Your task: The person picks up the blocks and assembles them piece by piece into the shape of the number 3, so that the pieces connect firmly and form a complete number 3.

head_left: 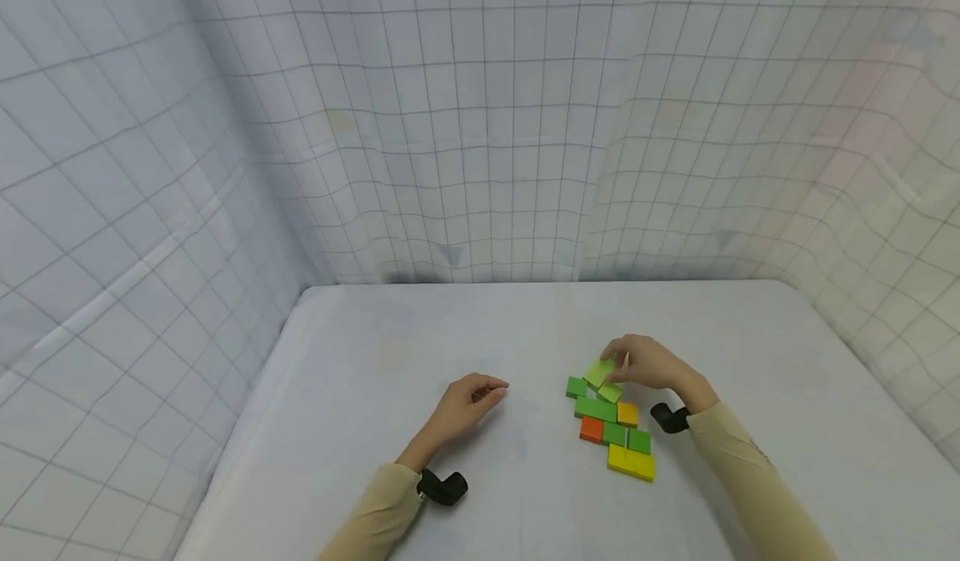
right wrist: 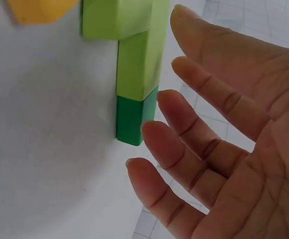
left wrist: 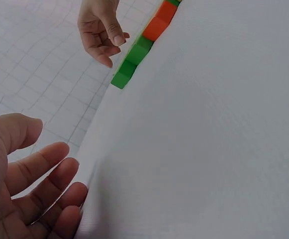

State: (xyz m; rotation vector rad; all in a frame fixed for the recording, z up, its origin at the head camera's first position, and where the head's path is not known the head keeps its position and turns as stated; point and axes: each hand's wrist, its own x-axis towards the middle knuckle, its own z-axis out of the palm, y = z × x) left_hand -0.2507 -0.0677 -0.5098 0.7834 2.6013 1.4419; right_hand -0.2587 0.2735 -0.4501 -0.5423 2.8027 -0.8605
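Observation:
My right hand (head_left: 648, 363) hovers over the far end of a group of flat coloured blocks, its fingers bent loosely. Under the fingertips lie a long light green block (head_left: 598, 373) and a smaller light green block (head_left: 611, 393). In the right wrist view the fingers are spread beside a light green block (right wrist: 132, 64) and a dark green block (right wrist: 129, 119), gripping neither; whether a fingertip touches them I cannot tell. My left hand (head_left: 461, 407) holds nothing, fingers relaxed, left of the blocks.
Nearer me in the group lie a long green block (head_left: 596, 409), an orange-yellow block (head_left: 627, 414), a red-orange block (head_left: 591, 429), small green blocks (head_left: 613, 434) and a yellow block (head_left: 631, 463). A white cloth covers the table (head_left: 360, 394); gridded curtains (head_left: 487, 127) surround it.

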